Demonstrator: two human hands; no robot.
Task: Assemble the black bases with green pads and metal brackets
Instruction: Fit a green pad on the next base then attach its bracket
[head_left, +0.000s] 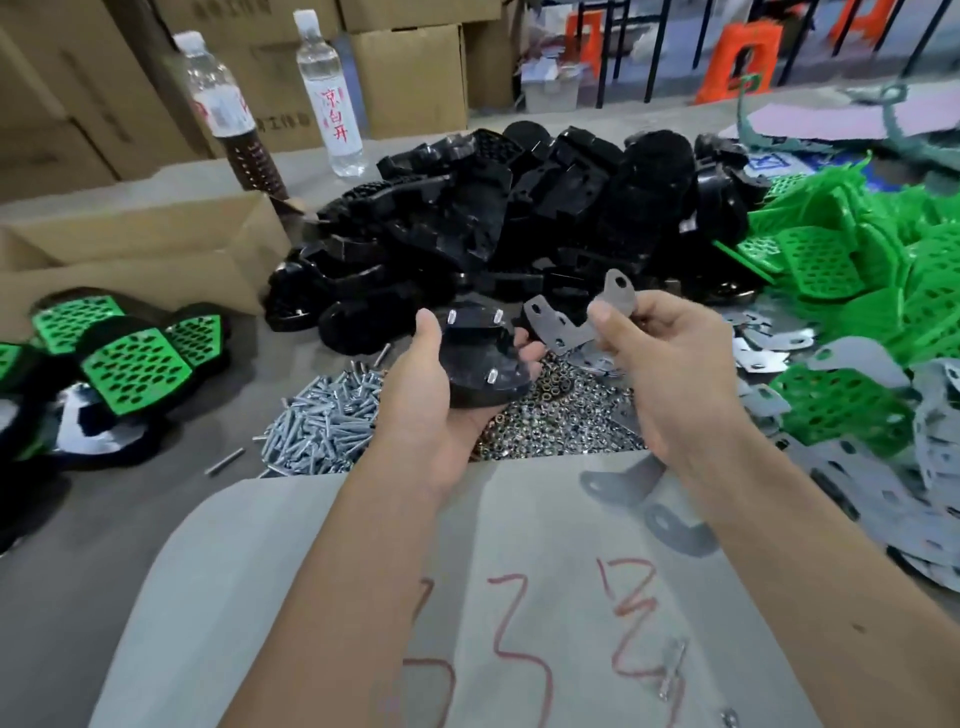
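A black base (485, 364) is gripped in the left hand (431, 384) above the middle of the desk (130, 519), the thumb laid along its left edge and the fingers curled round its right side; four short pale screw ends are seen standing up from its upturned face. A grey metal bracket (576, 317) is pinched in the right hand (670, 364) between thumb and curled fingers, held just to the right of the base and touching or almost touching its upper right corner; which cannot be told. Both grips are thus closed on their parts. A large heap of black bases (519, 218) is piled toward the far edge of the desk, and a heap of green pads (857, 270) is spread along the right edge. Loose metal brackets (935, 493) are scattered near the right edge below the pads. Under the hands a pile of screws (322, 415) and a pile of nuts (571, 421) are lying side by side. Assembled bases with green pads (135, 364) are gathered at the left edge, in front of an open cardboard box (135, 249). Two bottles (327, 88) are standing at the far left. A grey sheet (311, 571) marked in red is spread at the near edge, with one bracket (634, 483) lying on it.
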